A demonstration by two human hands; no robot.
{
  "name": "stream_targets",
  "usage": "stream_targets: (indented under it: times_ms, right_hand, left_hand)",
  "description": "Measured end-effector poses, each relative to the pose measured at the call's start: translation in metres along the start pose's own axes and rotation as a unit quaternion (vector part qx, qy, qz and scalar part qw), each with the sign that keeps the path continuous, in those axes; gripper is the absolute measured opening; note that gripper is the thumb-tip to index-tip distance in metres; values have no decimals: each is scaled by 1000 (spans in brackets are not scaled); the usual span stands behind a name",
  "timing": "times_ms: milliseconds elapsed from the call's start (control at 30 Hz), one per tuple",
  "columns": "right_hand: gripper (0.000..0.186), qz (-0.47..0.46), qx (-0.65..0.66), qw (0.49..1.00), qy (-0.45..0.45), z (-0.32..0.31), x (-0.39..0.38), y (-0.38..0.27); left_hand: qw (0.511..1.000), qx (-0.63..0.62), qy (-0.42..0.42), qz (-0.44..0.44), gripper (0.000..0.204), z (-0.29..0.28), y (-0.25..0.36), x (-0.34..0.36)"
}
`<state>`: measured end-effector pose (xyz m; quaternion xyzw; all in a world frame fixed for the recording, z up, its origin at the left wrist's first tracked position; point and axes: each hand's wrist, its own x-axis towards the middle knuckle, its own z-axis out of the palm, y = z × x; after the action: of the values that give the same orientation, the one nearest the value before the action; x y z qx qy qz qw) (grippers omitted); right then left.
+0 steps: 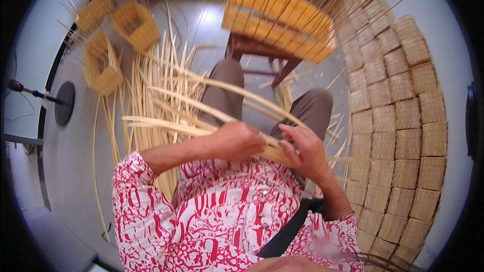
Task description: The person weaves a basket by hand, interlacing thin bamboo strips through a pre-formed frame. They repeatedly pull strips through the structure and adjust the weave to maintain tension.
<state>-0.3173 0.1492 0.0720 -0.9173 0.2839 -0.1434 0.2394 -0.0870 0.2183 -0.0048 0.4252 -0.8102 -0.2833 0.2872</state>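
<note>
My left hand (237, 141) is closed around a bundle of long pale bamboo strips (176, 121) that fan out to the left over my lap. My right hand (305, 151) sits just to the right of it, fingers curled on the same strips where they cross my knees. A half-woven yellow basket (277, 17) with upright strips sticking out of its rim rests on a small dark red stool (262, 53) just beyond my knees.
More loose strips (146, 85) lie on the grey floor at left. Three small woven baskets (101, 65) stand at the far left. Stacked finished baskets (398, 121) form a wall along the right. A black round stand base (64, 103) sits at left.
</note>
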Motion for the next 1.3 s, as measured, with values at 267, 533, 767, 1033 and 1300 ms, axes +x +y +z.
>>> stream_targets:
  times_ms: [267, 533, 767, 1033, 1300]
  right_hand:
    - [15, -60, 34, 997, -41, 16, 0, 9]
    - [14, 163, 181, 968, -54, -73, -32, 27]
    - [16, 220, 132, 966, -3, -147, -62, 142]
    - [17, 200, 119, 965, -121, -112, 58, 124]
    - [13, -32, -216, 975, 32, -102, 81, 153]
  left_hand:
    - [992, 126, 22, 13, 12, -15, 12, 5]
    - [964, 212, 121, 104, 24, -66, 42, 55]
    - [946, 274, 135, 105, 29, -112, -38, 110]
    - [961, 256, 87, 60, 29, -88, -55, 162]
    - [886, 138, 435, -85, 31, -163, -124, 107]
